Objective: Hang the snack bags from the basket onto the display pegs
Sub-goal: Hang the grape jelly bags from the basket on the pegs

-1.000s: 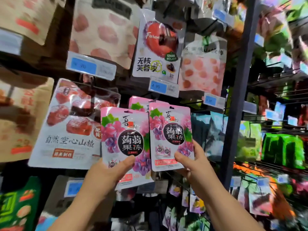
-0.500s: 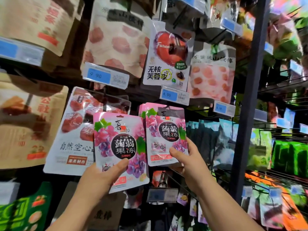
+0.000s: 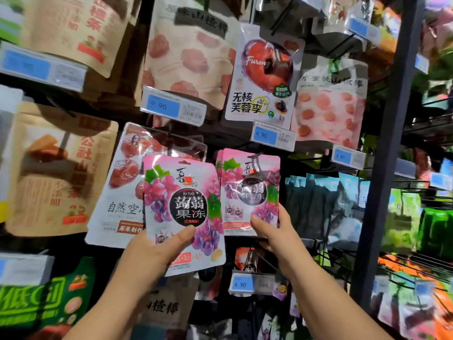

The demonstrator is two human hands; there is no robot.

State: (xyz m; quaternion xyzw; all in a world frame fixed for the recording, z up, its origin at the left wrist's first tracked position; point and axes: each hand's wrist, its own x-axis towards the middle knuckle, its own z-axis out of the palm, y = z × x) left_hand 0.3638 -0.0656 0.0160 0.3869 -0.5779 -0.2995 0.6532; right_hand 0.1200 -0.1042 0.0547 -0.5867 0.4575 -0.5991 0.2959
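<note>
The left hand (image 3: 152,251) is pinching the lower part of a spare pink bag (image 3: 181,212), with the thumb lying across the printed front and the fingers hidden behind it. This bag is standing upright near the camera and overlapping the white hawthorn bag (image 3: 117,192) on its left.

The right hand (image 3: 274,231) is gripping the bottom right corner of a second pink bag (image 3: 252,192), thumb on the front and fingers curled behind. It is holding that bag at the front of a row of matching bags. At the bag's top edge the dark peg (image 3: 256,163) is showing over the hang hole, but that spot is blurred, so I cannot tell whether the bag is fully threaded on.

The step in hand looks to be seating this second bag. To do it well, the right hand should be keeping the bag flat and square to the peg and sliding it far along the wire until it is touching the row behind, only then letting go. The left hand should be holding the spare bag clear of the peg tip. A blue price label (image 3: 245,283) is hanging just below the row. The basket is not in view.
</note>
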